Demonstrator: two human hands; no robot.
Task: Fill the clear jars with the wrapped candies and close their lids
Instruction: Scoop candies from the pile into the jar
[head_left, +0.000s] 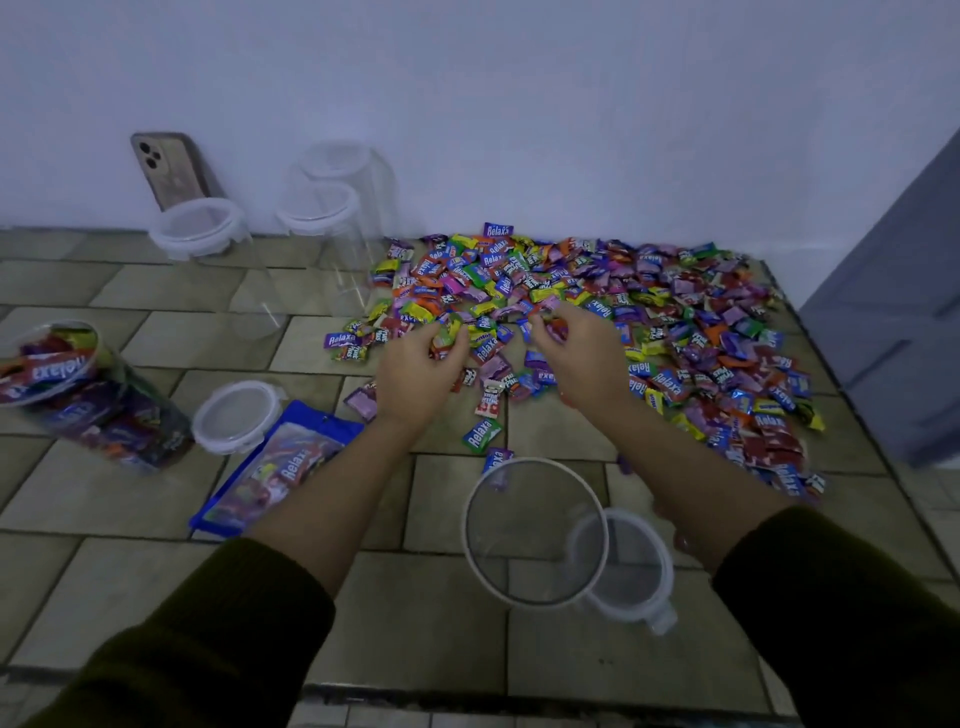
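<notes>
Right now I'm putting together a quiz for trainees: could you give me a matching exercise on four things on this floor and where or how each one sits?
Things:
1. phone
2. blue bag
3. left jar
4. near jar

States:
a. open, between the forearms
b. packed with candies
c. leaning on the wall
d. lying flat on the tiles

Pairs: 1-c, 2-d, 3-b, 4-a.

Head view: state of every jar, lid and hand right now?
Left jar: filled, lid off.
Left lid: off, on the floor.
Near jar: open, looks empty.
Near lid: off, beside near jar.
Back jars: empty, lids on.
Left hand: gripping candies.
Right hand: pinching candies.
</notes>
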